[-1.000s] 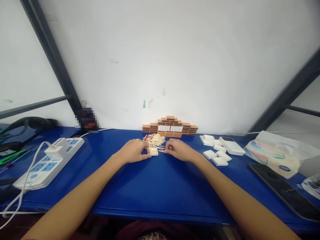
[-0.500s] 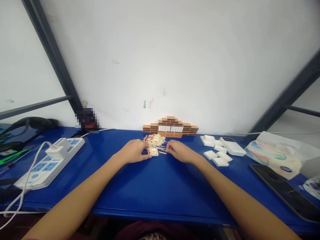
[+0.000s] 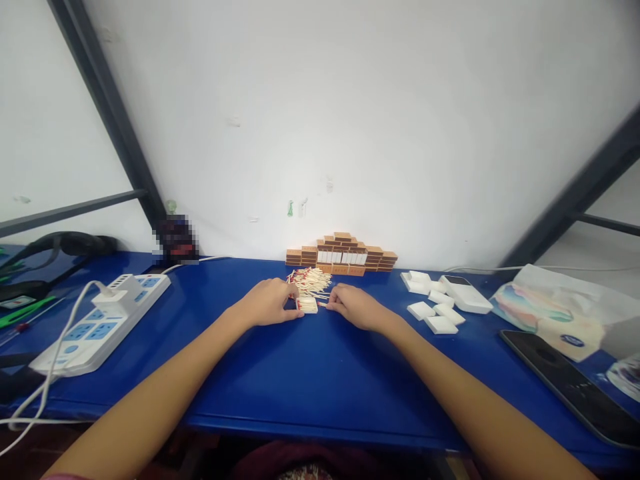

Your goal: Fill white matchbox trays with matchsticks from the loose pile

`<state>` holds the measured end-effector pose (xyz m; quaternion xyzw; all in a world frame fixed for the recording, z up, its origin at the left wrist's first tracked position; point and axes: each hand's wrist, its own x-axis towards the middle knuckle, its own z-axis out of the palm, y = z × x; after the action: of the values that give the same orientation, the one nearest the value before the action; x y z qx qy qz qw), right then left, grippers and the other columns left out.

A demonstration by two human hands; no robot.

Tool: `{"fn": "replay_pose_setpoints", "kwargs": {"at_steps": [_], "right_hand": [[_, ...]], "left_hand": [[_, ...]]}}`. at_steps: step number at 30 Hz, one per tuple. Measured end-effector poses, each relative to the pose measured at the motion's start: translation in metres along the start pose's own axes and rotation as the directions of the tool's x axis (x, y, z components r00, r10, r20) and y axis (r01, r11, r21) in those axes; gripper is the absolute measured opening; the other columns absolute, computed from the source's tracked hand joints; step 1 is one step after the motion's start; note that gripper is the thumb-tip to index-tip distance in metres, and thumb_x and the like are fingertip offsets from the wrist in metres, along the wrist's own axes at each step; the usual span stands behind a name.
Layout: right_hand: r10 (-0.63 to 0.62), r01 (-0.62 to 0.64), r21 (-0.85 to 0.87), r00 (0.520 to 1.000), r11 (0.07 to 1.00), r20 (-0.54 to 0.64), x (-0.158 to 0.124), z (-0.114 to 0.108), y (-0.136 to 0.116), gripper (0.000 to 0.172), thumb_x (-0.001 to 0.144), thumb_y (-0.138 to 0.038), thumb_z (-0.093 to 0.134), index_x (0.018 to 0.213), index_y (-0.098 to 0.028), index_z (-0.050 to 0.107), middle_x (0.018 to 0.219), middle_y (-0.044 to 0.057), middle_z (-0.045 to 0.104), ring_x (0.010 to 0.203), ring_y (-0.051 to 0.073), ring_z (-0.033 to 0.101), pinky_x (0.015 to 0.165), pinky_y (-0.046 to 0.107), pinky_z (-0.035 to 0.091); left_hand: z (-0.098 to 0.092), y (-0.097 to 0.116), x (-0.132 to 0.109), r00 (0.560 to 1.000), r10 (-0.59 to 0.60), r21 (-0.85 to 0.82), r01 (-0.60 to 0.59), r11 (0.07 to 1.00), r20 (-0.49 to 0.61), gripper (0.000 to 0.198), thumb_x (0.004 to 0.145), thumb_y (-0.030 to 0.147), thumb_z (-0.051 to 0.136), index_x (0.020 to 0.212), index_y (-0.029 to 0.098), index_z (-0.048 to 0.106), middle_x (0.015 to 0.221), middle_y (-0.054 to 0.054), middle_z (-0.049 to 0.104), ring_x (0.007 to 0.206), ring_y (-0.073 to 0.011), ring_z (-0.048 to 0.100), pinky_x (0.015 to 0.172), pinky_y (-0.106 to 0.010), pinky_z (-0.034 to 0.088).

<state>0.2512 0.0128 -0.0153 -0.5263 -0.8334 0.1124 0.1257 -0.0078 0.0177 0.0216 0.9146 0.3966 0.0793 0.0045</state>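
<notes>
My left hand (image 3: 270, 302) grips the left end of a small white matchbox tray (image 3: 311, 309) between thumb and fingers. Matches lie side by side in the tray, their red heads toward that hand. Just right of the tray, my right hand (image 3: 353, 305) is closed, thumb and fingertips pinched at a single match (image 3: 323, 305); its far end is hidden by the fingers. Right behind both hands spreads a loose heap of red-tipped matches (image 3: 313, 281). Brown matchboxes (image 3: 343, 270) stand stacked in a stepped pile behind the heap, with white box ends upright in its middle.
Several small white trays (image 3: 421, 310) lie to the right, beside a white device with a dark display (image 3: 466, 294). Farther right are a tissue pack (image 3: 555, 320) and a phone (image 3: 565, 380). A power strip (image 3: 100, 330) with white cables lies left on the blue table (image 3: 320, 380).
My right hand has shifted slightly left and down, closer to the tray, its fingertips now on a match. The left hand stays on the tray.
</notes>
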Motion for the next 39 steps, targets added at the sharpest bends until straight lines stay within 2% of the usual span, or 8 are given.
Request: {"fn": "replay_pose_setpoints", "kwargs": {"at_steps": [16,23,30,34,39], "right_hand": [[0.043,-0.028,-0.144,0.994,0.989,0.101,-0.006,-0.009,-0.011,0.022,0.105,-0.030,0.050,0.097,-0.015,0.063,0.106,0.013,0.068,0.092,0.022,0.064,0.076,0.028,0.041],[0.023,-0.013,-0.149,0.997,0.989,0.070,-0.009,-0.009,-0.012,0.018,0.105,-0.029,0.051,0.102,-0.014,0.062,0.109,0.013,0.067,0.089,0.021,0.064,0.076,0.028,0.042],[-0.015,0.025,-0.108,0.996,0.994,0.094,-0.010,-0.010,-0.013,0.017,0.100,-0.025,0.053,0.091,-0.016,0.065,0.097,0.010,0.069,0.089,0.020,0.063,0.075,0.026,0.041],[0.013,-0.002,-0.102,0.994,0.995,0.107,-0.008,-0.009,-0.013,0.011,0.093,-0.023,0.060,0.087,-0.016,0.066,0.095,0.008,0.070,0.083,0.018,0.062,0.069,0.025,0.038],[-0.008,0.018,-0.097,0.994,0.995,0.107,-0.008,-0.010,-0.013,0.009,0.092,-0.022,0.062,0.087,-0.016,0.066,0.093,0.007,0.071,0.082,0.017,0.062,0.068,0.024,0.036]], "left_hand": [[0.002,0.002,0.001,1.000,0.011,-0.021,-0.010,1.000,0.021,0.034,0.088,0.055,0.066,0.089,0.021,0.069,0.076,-0.003,0.070,0.069,-0.0202,0.063,0.058,-0.029,0.032],[0.001,0.003,0.000,1.000,0.013,-0.023,-0.013,1.000,0.017,0.029,0.087,0.051,0.067,0.092,0.023,0.071,0.075,-0.002,0.070,0.067,-0.0201,0.063,0.057,-0.029,0.031],[0.001,0.004,0.000,1.000,-0.001,-0.003,0.001,1.000,0.016,0.032,0.087,0.053,0.067,0.092,0.022,0.071,0.077,-0.003,0.071,0.067,-0.0210,0.064,0.056,-0.029,0.031],[0.002,0.004,0.001,1.000,-0.002,-0.002,0.002,1.000,0.027,0.032,0.088,0.053,0.066,0.095,0.022,0.071,0.077,-0.003,0.072,0.068,-0.0211,0.064,0.056,-0.029,0.031],[0.003,0.003,0.001,1.000,-0.005,0.017,0.005,1.000,0.028,0.034,0.088,0.055,0.065,0.095,0.022,0.071,0.076,-0.004,0.071,0.068,-0.0213,0.064,0.057,-0.029,0.033]]}}
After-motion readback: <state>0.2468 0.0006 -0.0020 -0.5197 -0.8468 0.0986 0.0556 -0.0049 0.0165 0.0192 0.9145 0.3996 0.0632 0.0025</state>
